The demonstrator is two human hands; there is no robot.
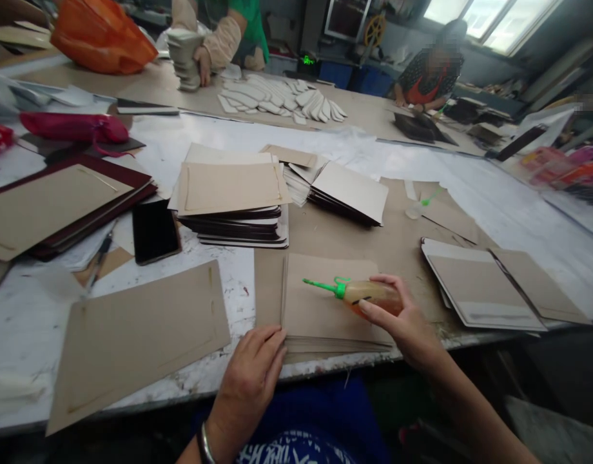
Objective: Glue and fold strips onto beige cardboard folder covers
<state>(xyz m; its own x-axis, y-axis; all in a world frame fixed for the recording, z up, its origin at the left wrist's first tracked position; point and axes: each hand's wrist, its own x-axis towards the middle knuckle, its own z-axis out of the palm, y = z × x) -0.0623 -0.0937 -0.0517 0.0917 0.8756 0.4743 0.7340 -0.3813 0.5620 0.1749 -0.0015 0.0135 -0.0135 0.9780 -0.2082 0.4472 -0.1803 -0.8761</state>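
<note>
My right hand (407, 322) is wrapped round a squeeze bottle of amber liquid (374, 295), probably glue, tilted on its side. Its green nozzle points left above a stack of beige cardboard sheets (325, 274). At the near left corner of that stack, my left hand (252, 364) grips the edges with its fingers close together; the thumb is hidden. A single cardboard sheet (146, 335) with shiny streaks along its edges lies to the left.
Behind the stack stand piles of dark-edged panels (238, 229) and white-topped panels (349, 193). A phone (155, 231) and a pen (100, 258) lie left. More panels (480, 283) sit right. Across the table, one person holds pale pieces (185, 58); another person (429, 71) works farther right.
</note>
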